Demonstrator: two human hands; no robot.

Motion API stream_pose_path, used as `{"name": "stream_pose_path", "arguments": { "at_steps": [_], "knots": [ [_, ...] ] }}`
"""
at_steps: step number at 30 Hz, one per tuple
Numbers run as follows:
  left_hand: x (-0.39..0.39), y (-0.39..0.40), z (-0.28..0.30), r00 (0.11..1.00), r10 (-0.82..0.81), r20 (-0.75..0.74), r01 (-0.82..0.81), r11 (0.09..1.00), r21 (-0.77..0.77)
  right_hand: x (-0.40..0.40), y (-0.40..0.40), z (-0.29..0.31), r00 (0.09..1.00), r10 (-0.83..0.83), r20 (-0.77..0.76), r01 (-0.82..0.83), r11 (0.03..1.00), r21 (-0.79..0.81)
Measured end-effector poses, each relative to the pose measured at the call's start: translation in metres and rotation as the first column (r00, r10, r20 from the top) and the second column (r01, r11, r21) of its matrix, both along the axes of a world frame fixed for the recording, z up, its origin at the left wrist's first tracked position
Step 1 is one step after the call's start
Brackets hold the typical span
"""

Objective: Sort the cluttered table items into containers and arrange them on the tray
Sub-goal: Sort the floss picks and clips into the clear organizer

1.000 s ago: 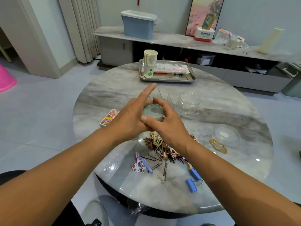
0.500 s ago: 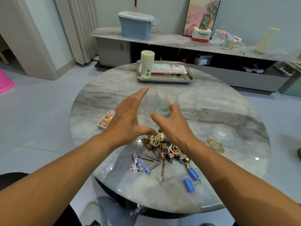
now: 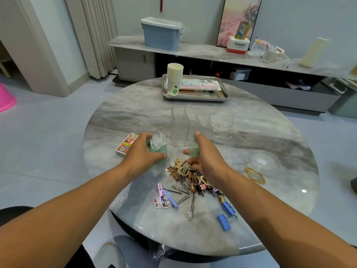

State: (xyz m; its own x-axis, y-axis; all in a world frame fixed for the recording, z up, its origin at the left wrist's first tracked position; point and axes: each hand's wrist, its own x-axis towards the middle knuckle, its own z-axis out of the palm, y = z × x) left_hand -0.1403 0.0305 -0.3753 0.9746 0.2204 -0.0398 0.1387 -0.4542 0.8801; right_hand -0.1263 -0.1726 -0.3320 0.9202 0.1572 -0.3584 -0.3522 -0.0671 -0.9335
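A small green container [image 3: 157, 148], open at the top and full of white picks [image 3: 160, 140], is gripped by the left hand [image 3: 144, 154] above the worktop [image 3: 119, 120]. Its green lid [image 3: 193, 147] is pinched upright in the right hand [image 3: 205, 158], just beside it at 3 o'clock, the two apart. The clear divided organizer [image 3: 186, 124] stands at 12 o'clock from both hands, nearer the right one. The tray [image 3: 224, 96] lies well beyond, also at 12 o'clock, its long axis running from 9 to 3. The clip pile [image 3: 190, 183] sits at 6 o'clock, under the right wrist. Which container is meant for the picks cannot be told.
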Motion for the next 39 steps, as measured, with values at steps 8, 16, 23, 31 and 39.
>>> {"name": "stream_pose_path", "arguments": {
  "at_steps": [8, 16, 23, 31, 39],
  "knots": [
    [-0.009, -0.04, 0.029, 0.979, -0.14, 0.147, 0.156, 0.983, -0.101, -0.002, 0.008, -0.005, 0.989, 0.006, 0.149, -0.004, 1.0, -0.013],
    [-0.018, -0.046, 0.035, 0.972, -0.175, 0.157, 0.203, 0.961, -0.186, -0.01, 0.008, -0.003, 0.92, -0.03, 0.39, 0.08, 0.99, -0.113],
    [-0.018, -0.044, 0.03, 0.981, -0.135, 0.137, 0.162, 0.962, -0.219, -0.008, 0.006, 0.0, 0.899, -0.13, 0.417, 0.174, 0.982, -0.07],
    [-0.019, -0.049, 0.027, 0.964, -0.206, 0.17, 0.237, 0.954, -0.183, -0.015, 0.004, 0.0, 0.846, 0.08, 0.527, 0.052, 0.972, -0.23],
    [-0.022, -0.049, 0.031, 0.933, -0.3, 0.201, 0.307, 0.952, -0.005, -0.013, 0.002, 0.002, 0.859, 0.118, 0.498, 0.024, 0.963, -0.27]
  ]
}}
